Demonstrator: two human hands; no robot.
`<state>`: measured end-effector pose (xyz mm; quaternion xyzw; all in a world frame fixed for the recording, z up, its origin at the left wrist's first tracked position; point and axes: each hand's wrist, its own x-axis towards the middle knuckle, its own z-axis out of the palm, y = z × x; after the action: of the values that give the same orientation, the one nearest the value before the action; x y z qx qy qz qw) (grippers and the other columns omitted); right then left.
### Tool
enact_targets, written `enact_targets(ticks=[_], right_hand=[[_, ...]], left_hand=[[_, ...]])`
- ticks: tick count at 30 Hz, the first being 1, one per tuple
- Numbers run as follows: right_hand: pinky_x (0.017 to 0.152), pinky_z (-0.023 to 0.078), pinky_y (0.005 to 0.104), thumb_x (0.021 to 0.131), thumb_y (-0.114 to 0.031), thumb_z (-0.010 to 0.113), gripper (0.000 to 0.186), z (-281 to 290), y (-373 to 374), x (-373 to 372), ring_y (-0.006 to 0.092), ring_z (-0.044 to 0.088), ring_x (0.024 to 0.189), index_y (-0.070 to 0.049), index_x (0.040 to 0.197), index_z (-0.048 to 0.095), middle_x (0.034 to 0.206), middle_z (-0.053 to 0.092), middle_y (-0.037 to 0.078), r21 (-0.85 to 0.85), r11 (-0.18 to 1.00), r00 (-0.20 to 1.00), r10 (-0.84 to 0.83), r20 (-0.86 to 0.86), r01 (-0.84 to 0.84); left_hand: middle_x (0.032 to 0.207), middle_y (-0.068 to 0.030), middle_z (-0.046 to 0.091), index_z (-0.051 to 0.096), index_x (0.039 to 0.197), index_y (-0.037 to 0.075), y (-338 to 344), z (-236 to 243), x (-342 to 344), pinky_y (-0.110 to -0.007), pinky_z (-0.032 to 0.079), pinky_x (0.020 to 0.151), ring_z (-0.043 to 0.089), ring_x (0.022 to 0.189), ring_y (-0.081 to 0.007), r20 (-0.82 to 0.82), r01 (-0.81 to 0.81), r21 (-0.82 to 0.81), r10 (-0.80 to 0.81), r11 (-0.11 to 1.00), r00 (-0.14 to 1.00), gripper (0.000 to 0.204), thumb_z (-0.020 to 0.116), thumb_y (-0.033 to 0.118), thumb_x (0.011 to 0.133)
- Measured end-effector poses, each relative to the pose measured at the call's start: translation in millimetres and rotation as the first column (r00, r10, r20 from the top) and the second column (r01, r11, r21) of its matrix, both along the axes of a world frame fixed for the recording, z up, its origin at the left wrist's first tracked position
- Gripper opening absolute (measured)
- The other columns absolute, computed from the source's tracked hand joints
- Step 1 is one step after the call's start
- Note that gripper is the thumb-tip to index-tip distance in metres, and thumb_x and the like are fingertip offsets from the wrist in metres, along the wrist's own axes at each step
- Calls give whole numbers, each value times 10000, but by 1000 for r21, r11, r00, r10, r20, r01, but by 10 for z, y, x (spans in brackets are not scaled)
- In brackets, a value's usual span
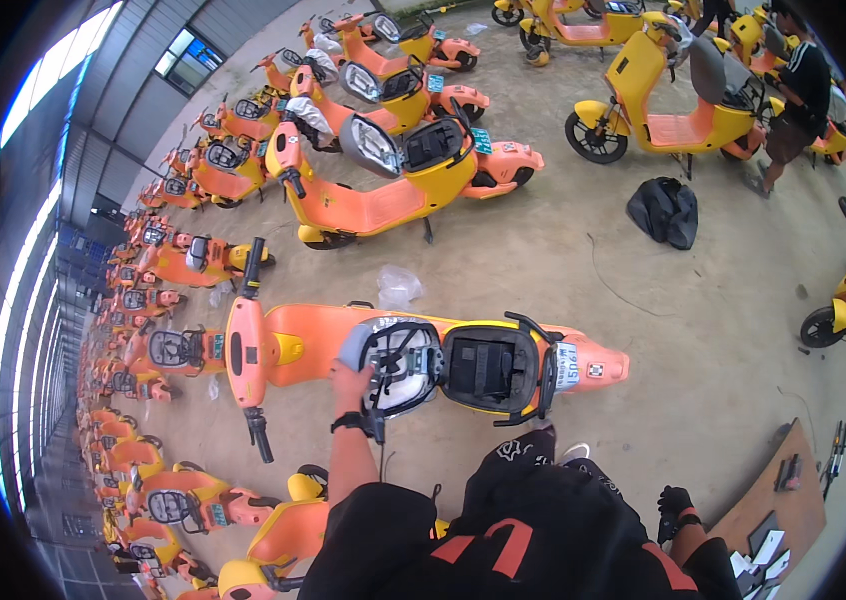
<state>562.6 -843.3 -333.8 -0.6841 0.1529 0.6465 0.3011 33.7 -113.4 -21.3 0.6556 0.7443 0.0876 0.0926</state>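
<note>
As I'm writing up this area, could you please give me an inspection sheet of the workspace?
Surface: tan floor, under the near scooter.
Job's things: the scooter's seat is flipped open; its storage bin holds a dark box.
Clutter: clear plastic and a black bundle on the floor; small items on a brown table.
Hands: left hand at the seat, grip unclear; right hand dark-covered, away from the scooter, grip unclear.
Cables: thin cord-like line on the floor.
Surroundings: many other scooters; a co-worker at upper right.

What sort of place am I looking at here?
Probably a scooter warehouse or workshop: rows of orange-and-yellow scooters, a grey panelled wall, and an opened scooter seat at the left hand.
</note>
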Motion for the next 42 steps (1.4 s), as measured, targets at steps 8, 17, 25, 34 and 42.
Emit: enact_targets(ticks=[8, 17, 25, 34, 42], right_hand=[[520, 510, 315, 889, -121, 506, 109, 994, 518, 548, 179, 622, 623, -64, 954, 571, 732, 635, 76, 153, 833, 807, 444, 389, -532], [574, 520, 300, 843, -91, 552, 132, 1631, 1279, 1468, 181, 645, 674, -61, 966, 590, 790, 651, 74, 10, 551, 438, 652, 619, -834], [558, 508, 351, 886, -319, 473, 362, 1725, 2148, 2478, 214, 633, 622, -4, 913, 649, 793, 683, 124, -128, 856, 789, 512, 341, -500], [749, 501, 375, 882, -547, 455, 541, 1674, 3116, 4012, 254, 648, 737, -98, 812, 748, 752, 685, 118, -172, 659, 599, 743, 298, -732], [513, 437, 372, 837, -356, 656, 331, 1300, 3132, 5709, 190, 557, 534, -36, 755, 686, 647, 633, 67, -72, 752, 735, 656, 172, -655]], left_hand=[[1164, -276, 575, 463, 1306, 43, 618, -77, 147, -454, 439, 925, 544, 1103, -425, -5, -17, -6, 17, 1000, 1000, 641, 576, 487, 857], [1126, -203, 593, 572, 1185, 41, 486, 169, 631, -451, 456, 867, 556, 1035, -377, -94, -8, 275, 36, 961, 995, 454, 618, 353, 858], [1255, -139, 526, 514, 1249, 81, 326, -54, 613, -510, 452, 857, 519, 1115, -355, -198, -224, 166, 255, 960, 946, 494, 573, 396, 873], [997, -249, 609, 601, 1064, -4, -133, -732, 2262, -478, 487, 752, 604, 915, -392, -75, 327, -34, -329, 944, 942, 448, 418, 380, 923], [792, -177, 646, 642, 860, 48, -1224, -1215, 3478, -443, 509, 750, 638, 865, -351, -28, 480, -589, -610, 650, 792, 352, 460, 347, 897]])
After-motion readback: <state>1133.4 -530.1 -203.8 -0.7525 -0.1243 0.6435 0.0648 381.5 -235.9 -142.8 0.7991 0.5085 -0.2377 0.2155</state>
